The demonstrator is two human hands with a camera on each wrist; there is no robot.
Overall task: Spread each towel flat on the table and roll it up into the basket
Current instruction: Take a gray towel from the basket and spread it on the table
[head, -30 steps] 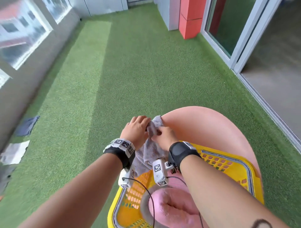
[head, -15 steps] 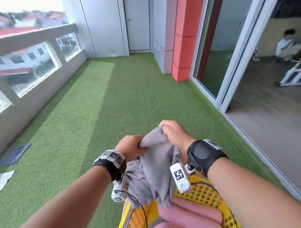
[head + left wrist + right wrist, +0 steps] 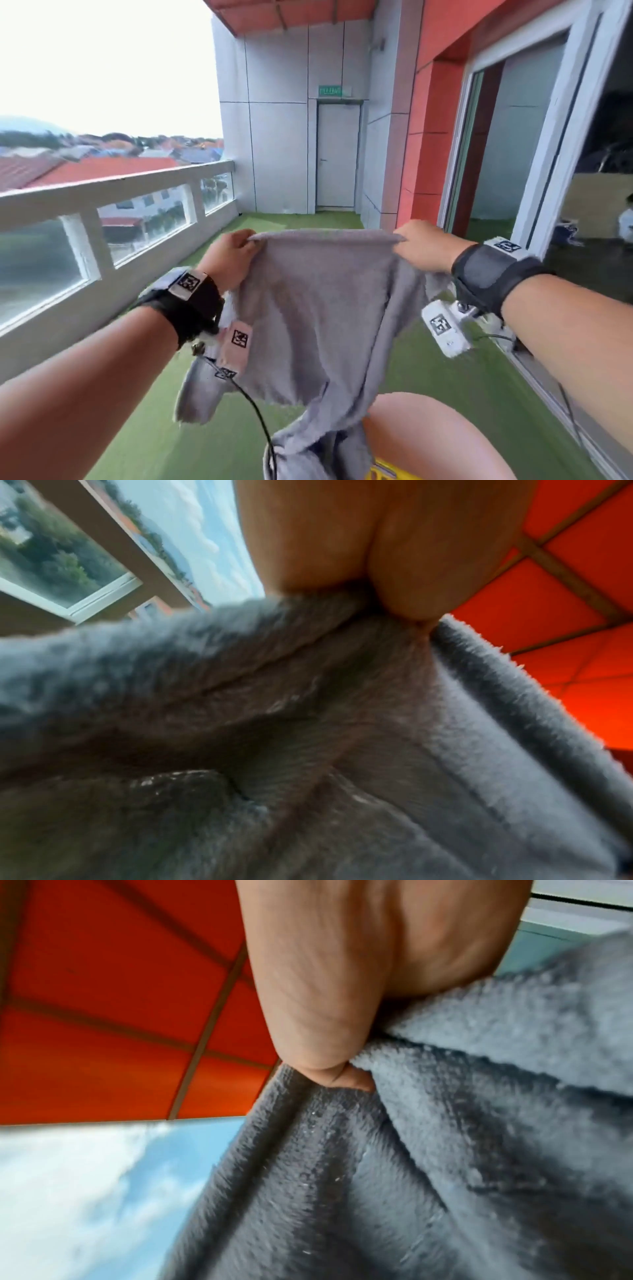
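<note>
A grey towel [image 3: 318, 308] hangs in the air in front of me, its top edge stretched between both hands. My left hand [image 3: 233, 257] pinches the top left corner and my right hand [image 3: 421, 250] pinches the top right corner. The lower part droops in folds toward the pink round table [image 3: 428, 435]. A sliver of the yellow basket [image 3: 390, 472] shows at the bottom edge. In the left wrist view the fingers [image 3: 404, 561] clamp grey towel [image 3: 274, 723]. The right wrist view shows fingers [image 3: 308, 1001] gripping a fold of the towel [image 3: 445, 1150].
Green artificial turf [image 3: 144, 428] covers the balcony floor. A white railing wall with glass panels [image 3: 102, 222] runs along the left. A sliding glass door [image 3: 513, 171] and red pillar [image 3: 424, 137] stand on the right. A white door [image 3: 337, 154] closes the far end.
Both hands have lifted the towel out of the basket and pulled apart, stretching its top edge. My head has tilted up, so the basket and table have dropped to the frame's bottom.
</note>
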